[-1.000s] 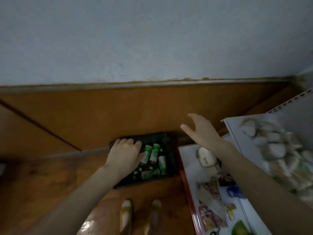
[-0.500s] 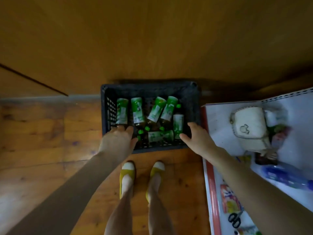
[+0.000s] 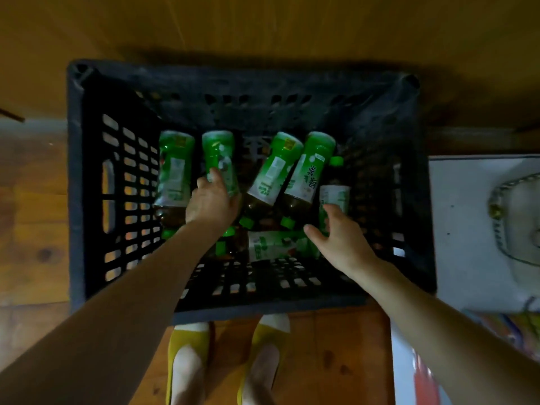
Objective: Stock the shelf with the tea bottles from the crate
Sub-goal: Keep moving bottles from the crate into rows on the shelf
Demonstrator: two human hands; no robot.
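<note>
Black plastic lattice crate (image 3: 87, 176) on brown wooden plank floor (image 3: 35, 229). Its walls are slotted, the rim thick, the corners rounded.

The task's things lie flat on the crate bottom: clear plastic tea bottles with glossy green labels (image 3: 274, 168), brown liquid and green screw caps. Four lie side by side at 12 o'clock with caps toward 6. One lies crosswise at 6 o'clock.

Left hand (image 3: 211, 200): fingers curled over the second bottle from the left (image 3: 219, 153), thumb on its left flank, grasping it. Right hand (image 3: 342, 241): fingers spread and loose, tips touching the lower end of the right-most bottle (image 3: 336, 194), thumb out over the crosswise bottle (image 3: 271, 244). It is closed on neither.

Open room: bare crate bottom along the far wall and at 3 o'clock. The middle bottles touch one another.

White flat shelf board (image 3: 467, 244) sits just beside the crate at 3 o'clock, cut off by the frame. A white bag with a beaded rim (image 3: 511, 217) is on it, also cut off. Yellow shoes with white toes (image 3: 187, 343) are at 6 o'clock.

The left forearm hides further bottles; only green caps show. Label print is blurred.
</note>
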